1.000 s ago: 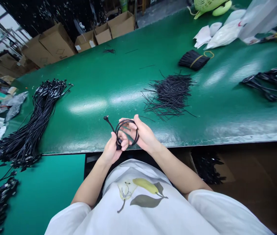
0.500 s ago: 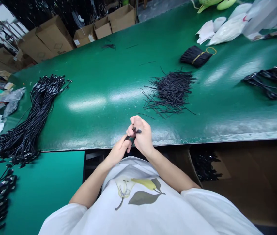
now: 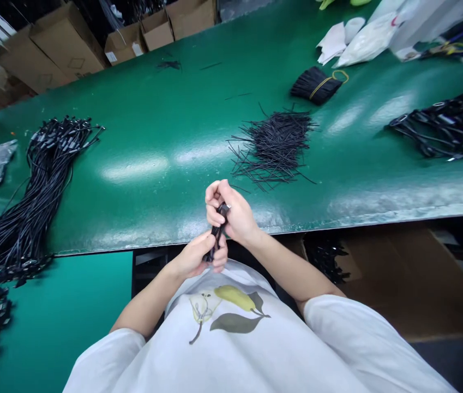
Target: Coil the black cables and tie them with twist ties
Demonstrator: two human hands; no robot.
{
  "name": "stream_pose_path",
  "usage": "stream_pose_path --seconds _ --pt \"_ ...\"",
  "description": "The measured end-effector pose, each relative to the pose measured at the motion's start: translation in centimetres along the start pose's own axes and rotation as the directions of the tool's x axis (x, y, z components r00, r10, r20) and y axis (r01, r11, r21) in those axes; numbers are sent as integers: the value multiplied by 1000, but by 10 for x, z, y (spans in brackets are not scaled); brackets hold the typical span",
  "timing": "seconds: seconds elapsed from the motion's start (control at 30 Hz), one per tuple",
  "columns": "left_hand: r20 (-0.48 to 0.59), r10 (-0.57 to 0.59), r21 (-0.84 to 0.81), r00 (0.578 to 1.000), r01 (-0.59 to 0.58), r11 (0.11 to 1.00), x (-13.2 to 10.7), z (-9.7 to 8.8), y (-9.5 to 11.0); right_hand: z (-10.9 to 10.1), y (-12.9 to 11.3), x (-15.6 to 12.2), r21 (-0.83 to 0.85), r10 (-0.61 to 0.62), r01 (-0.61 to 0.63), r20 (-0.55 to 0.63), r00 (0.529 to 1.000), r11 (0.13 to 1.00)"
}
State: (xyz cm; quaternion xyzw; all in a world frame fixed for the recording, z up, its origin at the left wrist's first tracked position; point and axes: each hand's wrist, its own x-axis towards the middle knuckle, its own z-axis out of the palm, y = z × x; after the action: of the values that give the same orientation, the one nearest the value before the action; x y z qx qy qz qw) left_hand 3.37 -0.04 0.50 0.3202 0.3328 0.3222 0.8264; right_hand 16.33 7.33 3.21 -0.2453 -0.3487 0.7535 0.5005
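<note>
A folded black cable (image 3: 216, 233) is held between my two hands at the table's front edge, close to my shirt. My left hand (image 3: 197, 254) is closed around its lower part, thumb on top. Higher up, my right hand (image 3: 233, 214) pinches the cable's upper end, where a small connector with a bright metal tip shows. Whether a tie is also in the right fingers is hidden. Just beyond the hands lies a loose pile of thin black twist ties (image 3: 282, 144). Behind it sits a bundle of black ties (image 3: 316, 85) bound with a yellow band.
A long bunch of black cables (image 3: 47, 185) lies on the green table (image 3: 141, 114) at left. More coiled black cables (image 3: 448, 128) lie at right. White bags (image 3: 368, 43) stand at the back right. Below the edge is a cardboard box (image 3: 403, 278) holding black cables.
My hands have turned the cable more upright, and more of it shows between them. The left hand has moved slightly lower. The whole view has shifted a little.
</note>
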Motion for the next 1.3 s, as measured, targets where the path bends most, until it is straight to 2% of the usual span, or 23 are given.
stream_pose_path --seconds 0.07,0.1,0.13,0.17,0.23,0.27,0.3,0.33,0.4,0.47,0.53,0.6,0.67,0.73,0.83,0.9,0.97,1.0,1.1,1.2,1.23,1.27,1.3 --pt "-65 -47 -129 997 38 991 -1 1 1 -13 -12 1 -273 -135 147 62 989 951" --pt "-125 -32 -132 992 15 991 0 0 2 -19 -19 0 -437 -231 263 125 965 860" --pt "-179 -11 -107 984 -8 994 1 -3 3 -24 -24 -2 -587 -314 388 230 921 710" --pt "-223 5 -68 975 -21 997 2 -6 4 -29 -29 -4 -694 -348 507 372 860 511" --pt "-259 -1 16 966 5 1000 6 -11 6 -36 -31 -9 -722 -223 686 658 720 87" --pt "-257 -15 52 966 30 998 7 -13 6 -38 -29 -11 -670 -106 738 742 662 -85" --pt "-251 -32 89 967 56 995 9 -15 6 -40 -25 -12 -611 4 760 779 627 -223" --pt "-247 -41 123 968 73 990 10 -16 6 -43 -21 -13 -557 98 763 784 614 -328" --pt "-232 -32 192 972 78 978 10 -17 6 -49 -13 -14 -473 220 763 767 603 -441" --pt "-191 -7 281 982 61 958 8 -18 6 -55 -8 -17 -442 295 772 744 600 -458" --pt "-138 -1 441 990 63 895 6 -20 7 -60 -6 -23 -477 335 761 699 631 -439" --pt "-121 19 696 992 71 715 5 -20 8 -61 -4 -31 -572 378 711 602 703 -410" --pt "-103 69 904 992 64 424 5 -19 8 -61 -3 -36 -693 441 629 470 765 -352" --pt "-50 101 986 994 33 165 8 -16 8 -61 -1 -39 -804 508 532 352 786 -265" --pt "-8 76 1000 997 10 -29 13 -12 9 -64 -2 -39 -876 535 442 285 795 -190" --pt "-33 49 997 998 36 -63 16 -12 11 -66 -2 -41 -858 484 465 318 815 -220" --pt "-63 6 998 998 63 8 20 -15 12 -68 -2 -45 -802 442 528 381 812 -280" --pt "-72 -22 993 997 73 90 22 -17 12 -68 -2 -46 -767 433 560 410 803 -312" --pt "-60 -121 882 991 109 459 29 -22 8 -68 -3 -49 -688 422 618 466 778 -380" --pt "-71 -138 645 988 151 749 35 -22 2 -74 -16 -44 -686 398 647 520 755 -331" --pt "-107 -108 574 988 150 805 36 -22 0 -80 -25 -41 -719 352 621 519 778 -313" --pt "-163 -63 514 985 139 846 37 -21 -1 -88 -36 -37 -775 258 546 483 837 -319" --pt "-226 -15 467 974 121 876 38 -20 -2 -99 -47 -32 -846 108 405 393 913 -348"
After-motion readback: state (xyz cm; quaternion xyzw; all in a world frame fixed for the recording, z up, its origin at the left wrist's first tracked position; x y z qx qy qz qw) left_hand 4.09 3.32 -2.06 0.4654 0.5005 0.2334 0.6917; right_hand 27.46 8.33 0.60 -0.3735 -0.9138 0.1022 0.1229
